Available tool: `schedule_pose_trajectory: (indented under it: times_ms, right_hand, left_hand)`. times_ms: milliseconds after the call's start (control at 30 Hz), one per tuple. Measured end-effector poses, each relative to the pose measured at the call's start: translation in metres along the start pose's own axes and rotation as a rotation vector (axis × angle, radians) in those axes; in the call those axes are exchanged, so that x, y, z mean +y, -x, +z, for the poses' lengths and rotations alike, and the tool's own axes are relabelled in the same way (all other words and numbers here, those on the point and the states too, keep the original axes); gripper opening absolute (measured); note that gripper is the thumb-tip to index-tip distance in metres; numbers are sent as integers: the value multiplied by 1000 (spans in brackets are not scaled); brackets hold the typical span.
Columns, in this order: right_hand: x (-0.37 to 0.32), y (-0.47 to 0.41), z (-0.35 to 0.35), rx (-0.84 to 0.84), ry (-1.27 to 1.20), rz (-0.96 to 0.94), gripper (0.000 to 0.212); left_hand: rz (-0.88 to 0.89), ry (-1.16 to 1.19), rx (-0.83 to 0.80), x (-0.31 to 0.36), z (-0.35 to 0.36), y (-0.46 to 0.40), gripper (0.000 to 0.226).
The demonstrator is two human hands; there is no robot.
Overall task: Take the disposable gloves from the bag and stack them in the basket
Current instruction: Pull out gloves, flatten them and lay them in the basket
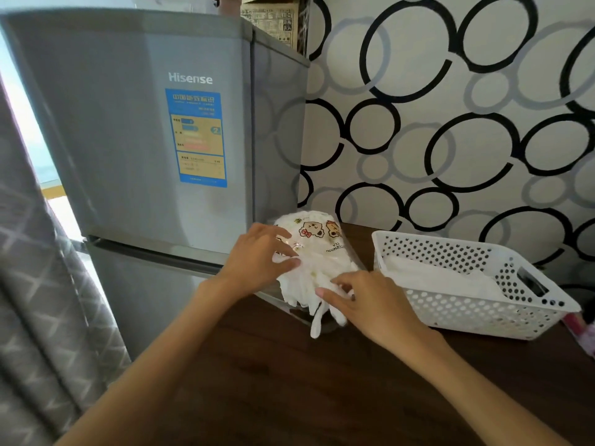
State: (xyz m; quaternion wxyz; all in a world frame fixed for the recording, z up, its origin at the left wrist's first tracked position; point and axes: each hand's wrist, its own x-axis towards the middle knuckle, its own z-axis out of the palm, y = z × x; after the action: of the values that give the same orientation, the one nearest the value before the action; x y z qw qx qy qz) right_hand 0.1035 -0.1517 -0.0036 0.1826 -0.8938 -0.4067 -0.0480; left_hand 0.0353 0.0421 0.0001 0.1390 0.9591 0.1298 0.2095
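A clear bag (317, 235) printed with cartoon bears lies on the dark wooden table (289, 381), stuffed with thin white disposable gloves (304, 278) that spill out of its near end. My left hand (257, 255) rests on the bag's left side, fingers spread and pressing it down. My right hand (363, 300) pinches the loose glove ends at the bag's opening, and glove fingers hang below it. To the right stands a white perforated basket (450, 313) with a few flat white gloves (441, 278) lying inside.
A grey Hisense fridge (161, 140) stands close against the table's left side, behind the bag. A wall with black and grey circles runs behind the table. A grey patterned curtain (38, 300) hangs at the far left. A pink object (579, 329) lies beside the basket's right corner.
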Motion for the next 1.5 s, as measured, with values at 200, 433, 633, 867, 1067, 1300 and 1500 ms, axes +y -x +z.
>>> schedule_pose_trajectory:
  times_ms: [200,433,633,867,1067,1300,1500]
  right_hand:
    - [-13,-10,30,39,91,-198,44]
    - [6,-19,48,-113,295,-158,38]
    - [3,-12,34,-128,152,-89,27]
    - [-32,-6,-11,55,-254,109,63]
    - [-2,-28,-19,60,-550,133,20]
    - [22,-31,-51,31,-790,152,18]
    - [6,-43,-68,104,-568,6,10]
  left_hand:
    - [-41,26,198,4,-15,3,24]
    - [-186,432,299,9,-24,4,27]
    - [-211,612,128,11,-32,-5,20]
    - [-232,796,56,28,-33,-5,20]
    - [-281,856,69,27,-26,-8,22]
    - [-146,614,19,19,-4,-2,45]
    - [148,603,-17,40,0,-6,52]
